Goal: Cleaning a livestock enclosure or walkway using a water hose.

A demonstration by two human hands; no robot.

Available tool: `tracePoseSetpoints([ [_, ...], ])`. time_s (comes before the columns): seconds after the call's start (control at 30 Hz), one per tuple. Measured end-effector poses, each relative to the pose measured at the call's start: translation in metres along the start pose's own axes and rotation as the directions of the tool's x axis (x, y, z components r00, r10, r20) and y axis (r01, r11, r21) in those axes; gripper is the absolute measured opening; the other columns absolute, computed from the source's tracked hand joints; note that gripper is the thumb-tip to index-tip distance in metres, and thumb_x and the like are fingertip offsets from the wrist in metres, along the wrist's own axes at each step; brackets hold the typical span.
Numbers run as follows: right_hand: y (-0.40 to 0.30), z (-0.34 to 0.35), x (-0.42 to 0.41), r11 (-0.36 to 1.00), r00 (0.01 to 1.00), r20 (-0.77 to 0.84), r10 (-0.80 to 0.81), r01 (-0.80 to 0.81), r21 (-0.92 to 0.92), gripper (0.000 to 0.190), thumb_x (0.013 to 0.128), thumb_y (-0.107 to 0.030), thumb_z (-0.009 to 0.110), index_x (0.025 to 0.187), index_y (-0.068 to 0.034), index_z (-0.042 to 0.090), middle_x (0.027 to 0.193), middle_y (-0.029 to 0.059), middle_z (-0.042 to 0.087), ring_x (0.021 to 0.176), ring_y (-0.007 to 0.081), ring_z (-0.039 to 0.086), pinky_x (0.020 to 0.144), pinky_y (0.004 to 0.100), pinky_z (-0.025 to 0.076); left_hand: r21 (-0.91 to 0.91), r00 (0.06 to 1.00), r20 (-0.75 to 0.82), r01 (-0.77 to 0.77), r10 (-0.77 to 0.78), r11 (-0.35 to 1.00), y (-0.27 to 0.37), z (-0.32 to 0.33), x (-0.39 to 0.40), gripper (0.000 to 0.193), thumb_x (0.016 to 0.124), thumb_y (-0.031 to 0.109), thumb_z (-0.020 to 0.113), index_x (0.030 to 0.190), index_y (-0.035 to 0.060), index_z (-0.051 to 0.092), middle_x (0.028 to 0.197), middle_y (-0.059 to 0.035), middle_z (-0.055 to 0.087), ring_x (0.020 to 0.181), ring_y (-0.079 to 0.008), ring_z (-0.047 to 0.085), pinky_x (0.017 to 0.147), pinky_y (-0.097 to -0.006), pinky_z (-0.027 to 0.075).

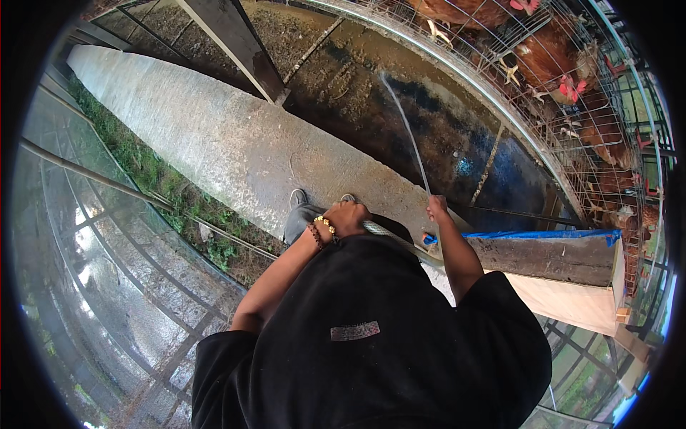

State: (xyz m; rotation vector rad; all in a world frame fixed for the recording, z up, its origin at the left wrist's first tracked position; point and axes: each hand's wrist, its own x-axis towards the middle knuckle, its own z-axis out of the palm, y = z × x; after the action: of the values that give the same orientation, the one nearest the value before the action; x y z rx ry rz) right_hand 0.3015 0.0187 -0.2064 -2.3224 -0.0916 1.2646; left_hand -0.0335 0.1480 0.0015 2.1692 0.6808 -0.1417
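Note:
My left hand point(347, 219), with beaded bracelets at the wrist, is closed around a thick pale hose point(394, 234) in front of my belly. The hose slants down to the right and passes under my right forearm. Farther right, my right hand point(438, 208) is a fist held out over the walkway edge. A thin water jet point(405, 126) leaves this fist and arcs away to the wet, dirty floor of a trough point(364, 69). The hose end in the fist is mostly hidden by my fingers. A small orange and blue piece point(429, 238) shows just below the hand.
I stand on a raised concrete walkway point(214, 123). A post point(241, 48) rises at its trough-side edge. Brown hens point(552, 59) stand in wire cages point(605, 123) beyond the trough. A blue-edged box point(552, 257) is at right; netting point(107, 257) and weeds point(171, 182) line the left.

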Motion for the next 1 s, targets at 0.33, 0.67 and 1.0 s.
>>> tracePoseSetpoints([
  [0.33, -0.002, 0.000, 0.000, 0.999, 0.999, -0.007, -0.052, 0.052, -0.012, 0.018, 0.084, -0.026, 0.042, 0.085, -0.010, 0.049, 0.058, 0.0080, 0.048, 0.039, 0.0140, 0.041, 0.031, 0.0321, 0.033, -0.009, 0.999, -0.024, -0.031, 0.031, 0.999, -0.001, 0.001, 0.000, 0.031, 0.072, 0.026, 0.067, 0.098, 0.0090, 0.069, 0.087, -0.0213, 0.066, 0.089, -0.0384, 0.063, 0.080, -0.0451, 0.051],
  [0.67, 0.003, -0.001, 0.002, 1.000, 1.000, -0.007, 0.029, -0.029, 0.007, 0.028, 0.083, -0.027, 0.048, 0.103, -0.008, 0.047, 0.065, 0.0083, 0.054, 0.046, 0.0163, 0.049, 0.039, 0.0336, 0.039, -0.039, 0.999, 0.030, -0.021, 0.022, 0.999, -0.003, 0.001, 0.003, 0.032, 0.069, 0.017, 0.067, 0.098, 0.0045, 0.068, 0.090, -0.0211, 0.066, 0.091, -0.0375, 0.062, 0.083, -0.0434, 0.049],
  [1.0, 0.018, -0.002, 0.011, 0.998, 0.999, -0.037, 0.004, -0.002, 0.055, 0.025, 0.085, -0.028, 0.049, 0.097, -0.006, 0.046, 0.063, 0.0093, 0.054, 0.044, 0.0166, 0.049, 0.035, 0.0330, 0.038, -0.001, 0.994, -0.028, -0.106, 0.106, 0.994, -0.007, 0.004, 0.003, 0.029, 0.073, 0.025, 0.065, 0.096, 0.0078, 0.069, 0.086, -0.0215, 0.066, 0.086, -0.0387, 0.063, 0.077, -0.0459, 0.051],
])
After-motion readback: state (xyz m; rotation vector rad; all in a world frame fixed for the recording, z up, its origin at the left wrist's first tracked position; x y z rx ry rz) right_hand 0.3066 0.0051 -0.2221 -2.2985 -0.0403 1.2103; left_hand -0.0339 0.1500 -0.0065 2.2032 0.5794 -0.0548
